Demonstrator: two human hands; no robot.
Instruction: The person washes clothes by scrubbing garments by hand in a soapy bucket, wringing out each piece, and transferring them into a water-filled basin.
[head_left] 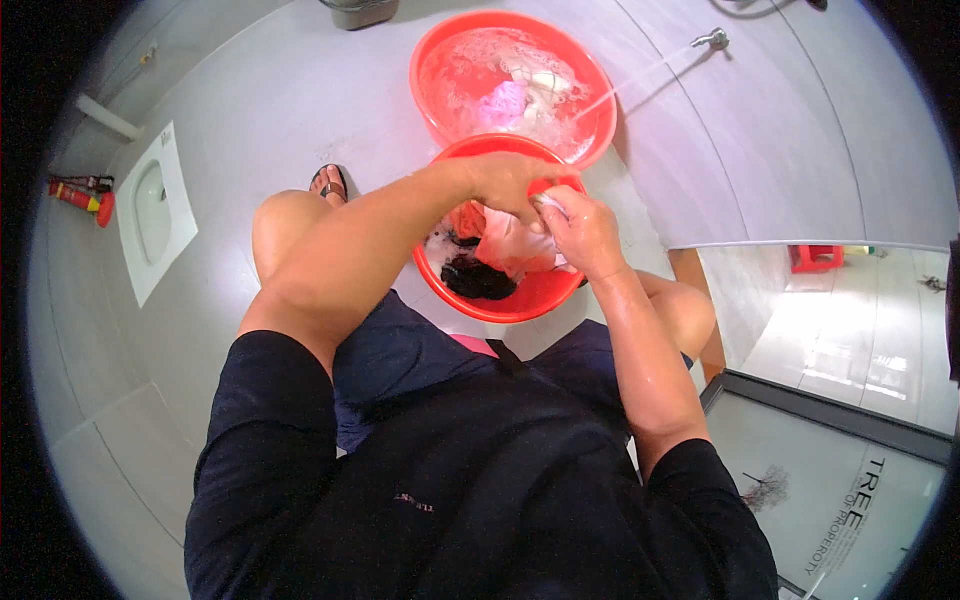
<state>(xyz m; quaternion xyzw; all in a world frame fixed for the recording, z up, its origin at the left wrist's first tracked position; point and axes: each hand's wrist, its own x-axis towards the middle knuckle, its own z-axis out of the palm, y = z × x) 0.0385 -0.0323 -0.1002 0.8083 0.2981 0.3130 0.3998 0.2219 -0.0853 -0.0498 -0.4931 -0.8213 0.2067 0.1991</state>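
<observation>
In the near red basin (500, 312) lies a heap of wet clothes. A pale pink garment (512, 243) rises from it toward my hands. My right hand (588, 232) is closed on a bunched, whitish end of this garment at the basin's right side. Beside it, over the basin's far rim, my left hand (505, 188) has thumb and fingers apart, with red showing in the gap. Its fingertips are blurred close to the right hand. A black cloth (477, 278) and an orange-red cloth (467, 220) lie lower in the basin among suds.
Behind stands a larger red basin (430, 100) with foamy water, a pink-purple cloth (503, 103) and whitish cloth (545, 90). Water streams into it from a wall tap (712, 40). A squat toilet (152, 215) is at left, a glass-like panel (820, 480) at lower right.
</observation>
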